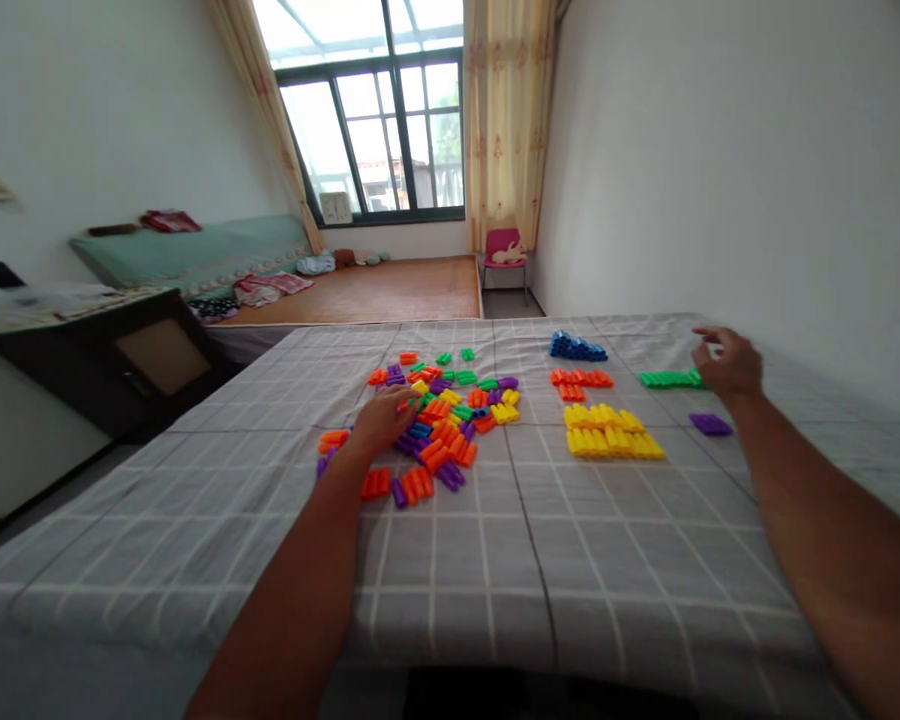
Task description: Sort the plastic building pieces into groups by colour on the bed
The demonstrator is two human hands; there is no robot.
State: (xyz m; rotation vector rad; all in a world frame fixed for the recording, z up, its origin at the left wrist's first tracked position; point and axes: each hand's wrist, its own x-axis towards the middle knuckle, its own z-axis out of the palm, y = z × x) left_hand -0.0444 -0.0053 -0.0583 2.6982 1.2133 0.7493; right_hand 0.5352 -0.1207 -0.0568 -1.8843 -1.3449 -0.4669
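My left hand reaches over the left side of a mixed pile of small plastic blocks in orange, purple, green, yellow and blue. Its thumb and fingers are apart among the blocks, with a bit of orange showing between them; whether it grips anything is hard to see. At the right end of a row of green blocks is my right hand, its fingers bent and apart, nothing visible between them. Close by lies a small purple group. Further left are yellow blocks, orange blocks and a stepped blue stack.
A grey checked cloth covers the table. Beyond its far edge stands a bed, with a pink chair near the curtain. A dark cabinet is on the left, and a white wall runs along the right.
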